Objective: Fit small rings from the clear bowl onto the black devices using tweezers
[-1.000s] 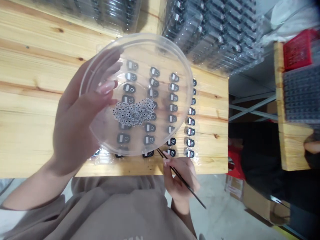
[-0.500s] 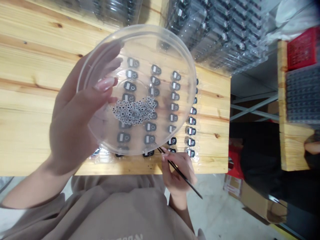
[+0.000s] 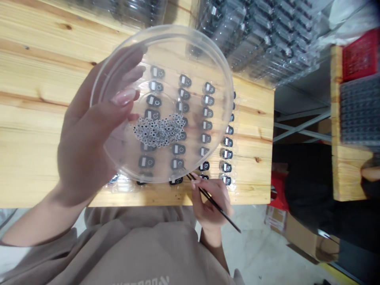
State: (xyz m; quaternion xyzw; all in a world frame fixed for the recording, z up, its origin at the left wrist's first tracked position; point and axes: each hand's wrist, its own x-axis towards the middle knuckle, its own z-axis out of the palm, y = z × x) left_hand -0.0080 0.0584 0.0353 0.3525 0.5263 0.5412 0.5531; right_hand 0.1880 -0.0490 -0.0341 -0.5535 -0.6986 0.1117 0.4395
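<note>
Clear round plastic bowl point(image 3: 204, 51), shallow with thick rim, tilted, mid-frame above wooden counter point(image 3: 255, 130); left hand point(image 3: 86, 130) grips its left side. Small pale ring-shaped parts point(image 3: 160, 130) with dark centers are heaped inside. Right hand point(image 3: 212, 202), bottom center-right, pinches thin dark tweezers point(image 3: 218, 208). Rows of black rounded pieces point(image 3: 227, 154) with white rectangles show through the bowl and right of it.

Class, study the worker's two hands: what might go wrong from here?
Only the left hand holds the clear plastic dish, so a slip might spill its loose ring-shaped parts among the black devices below. The dish also overlaps many devices in view, so the tweezers in the right hand, pointing towards its rim, might knock one or bump the dish.
</note>
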